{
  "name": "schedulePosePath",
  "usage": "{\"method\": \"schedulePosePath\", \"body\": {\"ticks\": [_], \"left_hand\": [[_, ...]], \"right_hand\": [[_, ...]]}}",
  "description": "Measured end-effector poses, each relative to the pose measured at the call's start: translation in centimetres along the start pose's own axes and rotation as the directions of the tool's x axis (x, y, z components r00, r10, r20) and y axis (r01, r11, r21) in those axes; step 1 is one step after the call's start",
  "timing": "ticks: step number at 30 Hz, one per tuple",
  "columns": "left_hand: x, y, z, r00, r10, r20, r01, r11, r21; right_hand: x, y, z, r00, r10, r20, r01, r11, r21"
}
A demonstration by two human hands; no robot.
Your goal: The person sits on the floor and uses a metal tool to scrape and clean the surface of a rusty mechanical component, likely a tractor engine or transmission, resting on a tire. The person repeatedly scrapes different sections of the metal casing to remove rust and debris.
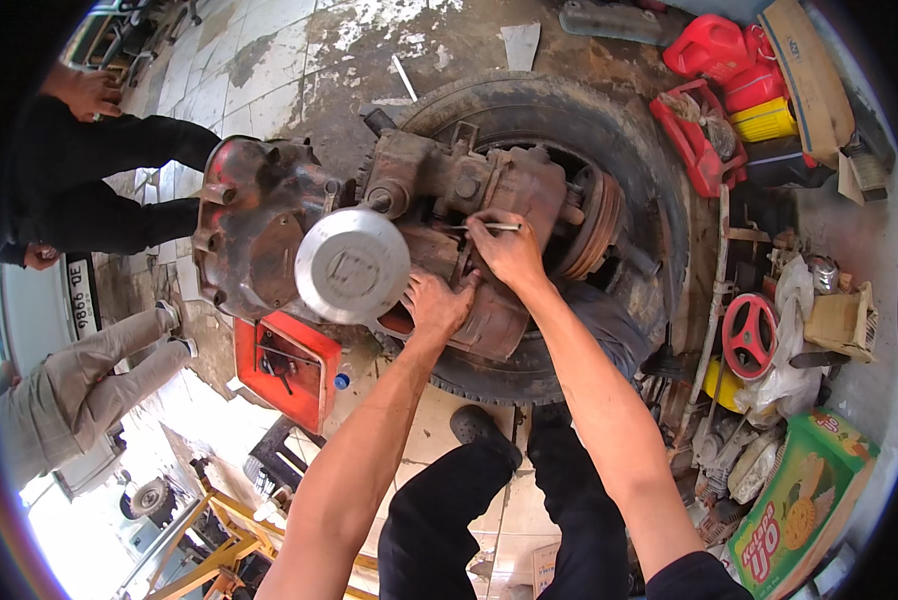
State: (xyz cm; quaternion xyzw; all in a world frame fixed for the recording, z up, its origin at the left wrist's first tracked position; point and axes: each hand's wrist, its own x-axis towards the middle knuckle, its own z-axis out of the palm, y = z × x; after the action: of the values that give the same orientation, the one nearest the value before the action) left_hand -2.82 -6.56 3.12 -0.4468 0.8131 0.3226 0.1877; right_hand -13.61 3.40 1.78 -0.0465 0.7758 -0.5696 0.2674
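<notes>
A rusty, grease-stained engine lies across a large black tyre. My right hand is closed on a slim tool with a pale handle, its thin end reaching into the middle of the engine. What that end touches is too small to tell. Just to the left and nearer me, my left hand rests on the casing, thumb apart from the fingers. A round silver cover sits left of that hand. Farther left is the wide bell-shaped housing; a grooved pulley is at the right end.
A red tray with tools stands on the tiles below the housing. Red jerrycans, a red handwheel and a green carton crowd the right wall. Two people stand at the left, one in black trousers, one in beige trousers.
</notes>
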Motion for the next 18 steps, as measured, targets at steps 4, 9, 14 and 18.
{"method": "schedulePosePath", "body": {"ticks": [4,9,14,18], "left_hand": [[0.2,1.7,0.4,0.996,-0.065,0.057,0.063,0.997,0.047],[1.5,0.6,0.4,0.975,-0.181,0.128,0.139,0.948,0.286],[1.1,2.0,-0.1,0.947,-0.261,0.187,0.184,0.918,0.35],[2.3,1.3,0.4,0.934,-0.272,0.231,0.154,0.892,0.425]], "right_hand": [[2.5,0.5,1.1,0.958,-0.281,0.059,0.285,0.954,-0.089],[2.3,0.0,1.6,0.903,-0.342,0.261,0.404,0.882,-0.243],[3.0,-1.0,1.1,0.961,-0.23,0.155,0.25,0.959,-0.13],[2.6,1.0,1.6,0.924,-0.356,0.139,0.37,0.924,-0.092]]}}
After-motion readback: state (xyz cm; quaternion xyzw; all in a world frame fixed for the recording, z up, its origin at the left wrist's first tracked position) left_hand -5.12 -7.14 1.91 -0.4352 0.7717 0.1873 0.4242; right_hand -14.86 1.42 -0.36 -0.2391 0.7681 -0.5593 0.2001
